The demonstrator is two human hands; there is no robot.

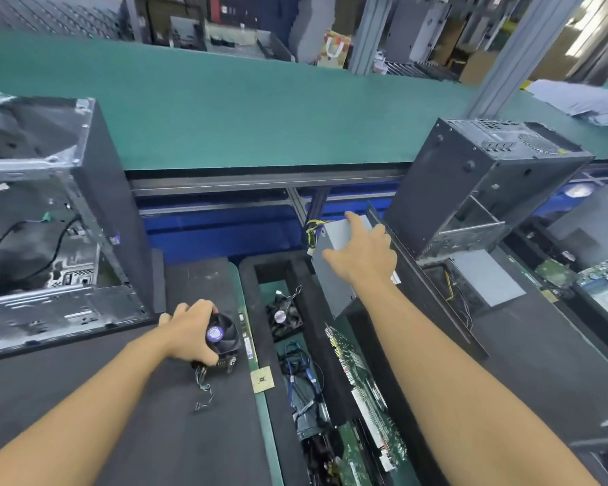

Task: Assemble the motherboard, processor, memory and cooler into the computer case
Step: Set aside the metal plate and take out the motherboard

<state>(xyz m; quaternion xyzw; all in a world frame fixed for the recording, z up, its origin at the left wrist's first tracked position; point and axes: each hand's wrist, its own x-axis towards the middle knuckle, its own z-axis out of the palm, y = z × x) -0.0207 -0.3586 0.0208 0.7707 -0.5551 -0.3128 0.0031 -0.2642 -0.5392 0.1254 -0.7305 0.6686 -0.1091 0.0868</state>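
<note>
Left hand (186, 333): fingers curled over the top and side of the cooler (225, 340), firm grip. The cooler sits fan-up on the dark mat (67, 398), near the mat's right edge. Its lead (204, 389) trails loose on the mat toward the camera.

Right hand (364, 256): stretched forward, fingers straight and spread, palm laid on a grey power supply (330, 285). It isn't wrapped round it. The supply stands tilted at the far right of the foam tray (248, 275), with yellow and black wires (313, 229) coming off its far end.

Just right of the cooler:
- The processor (261, 379) lies flat at the mat's edge, half on the green strip, apart from the hand.
- A narrow green memory stick (246, 342) lies along the same strip, just beside the cooler. It's too small to show detail.

In the foam tray, between the arms:
- A small black fan (283, 315) sits in the far pocket.
- Blue cables (301, 377) are bundled nearer the camera.
- The motherboard (365, 391) stands on edge in a slot right of the cables, under the right forearm.

Further out:
- The computer case (113, 191) is on the left with its open side facing the camera and black cables inside. It sits on the mat, near the left hand but not touching it.
- A second case (471, 177) stands at an angle on the right, beyond the power supply.
- The green desk (260, 110) runs across behind both.
</note>
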